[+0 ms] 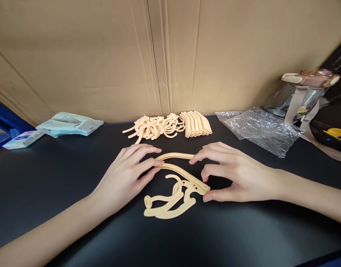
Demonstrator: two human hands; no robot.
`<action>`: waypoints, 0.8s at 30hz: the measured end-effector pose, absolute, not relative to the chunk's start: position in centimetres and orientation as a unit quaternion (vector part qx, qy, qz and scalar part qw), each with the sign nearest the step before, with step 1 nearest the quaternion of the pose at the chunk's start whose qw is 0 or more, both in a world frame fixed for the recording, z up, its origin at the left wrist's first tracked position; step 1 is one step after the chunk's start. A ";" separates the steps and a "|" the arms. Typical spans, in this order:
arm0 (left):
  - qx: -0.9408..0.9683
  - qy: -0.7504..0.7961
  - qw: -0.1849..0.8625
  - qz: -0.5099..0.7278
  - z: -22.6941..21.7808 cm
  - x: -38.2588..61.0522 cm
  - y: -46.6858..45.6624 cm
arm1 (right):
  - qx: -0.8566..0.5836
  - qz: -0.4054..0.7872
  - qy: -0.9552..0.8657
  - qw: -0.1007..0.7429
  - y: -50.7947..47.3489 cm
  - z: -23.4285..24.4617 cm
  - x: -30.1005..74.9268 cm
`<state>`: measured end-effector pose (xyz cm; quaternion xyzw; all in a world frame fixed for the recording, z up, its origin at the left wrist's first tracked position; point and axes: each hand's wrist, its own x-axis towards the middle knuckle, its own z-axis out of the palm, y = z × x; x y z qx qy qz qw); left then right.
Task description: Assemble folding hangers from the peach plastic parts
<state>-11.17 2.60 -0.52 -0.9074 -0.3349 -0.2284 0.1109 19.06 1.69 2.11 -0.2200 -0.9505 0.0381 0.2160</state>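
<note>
My left hand [133, 168] pinches the left end of a beige plastic hanger arm [184, 172], a curved, channelled strip that slants down to the right. Behind it, a second hanger arm [177, 155] arches between my two hands. Around the right ends of both strips, my right hand [234, 172] has its fingers spread and bent. Its index fingertip overlaps the rear strip; the thumb is close to the front strip's end. Just in front lie a beige hook [163, 198] with a round base and several flat curved pieces [177, 212], overlapping one another.
At the back of the black table [75, 178] are a heap of beige hooks and curved pieces [152, 127] and a neat stack of hanger arms [196, 124]. Tissue packs [70, 124] lie left. Clear plastic bags [259, 128] and a strapped drinking bottle [306, 92] stand right. Cardboard [103, 55] rises behind.
</note>
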 end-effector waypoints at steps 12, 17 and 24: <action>-0.896 -0.366 0.015 -0.252 -1.0 -11.3 2.8 | -0.313 -0.010 -0.924 0.219 3.2 0.9 19.5; -0.894 -0.375 0.020 -0.245 -0.7 -11.1 2.7 | -0.342 0.012 -0.917 0.204 3.7 0.5 19.6; -0.890 -0.389 0.025 -0.234 -0.6 -11.1 2.6 | -0.351 0.005 -0.908 0.230 3.8 -0.2 19.6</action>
